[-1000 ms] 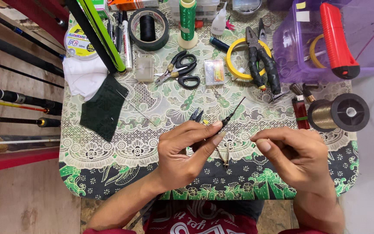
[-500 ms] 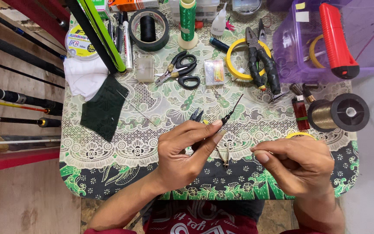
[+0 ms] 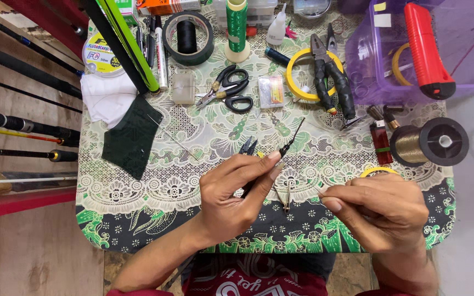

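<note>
Thin black rod (image 3: pixel 291 141), left hand (image 3: pixel 231 194) pinching

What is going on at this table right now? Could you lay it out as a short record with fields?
Setting: table under a green-and-white lace-patterned cloth, seen from above
Left hand: fingers pinch a thin black rod tip that points up and to the right
Right hand: closed, thumb and forefinger pinched on something too small to tell
Nearby tools: scissors, black-handled pliers, spool of golden line, yellow tape ring
Top right: purple plastic box with a red utility knife
Left edge: fishing rods
</note>
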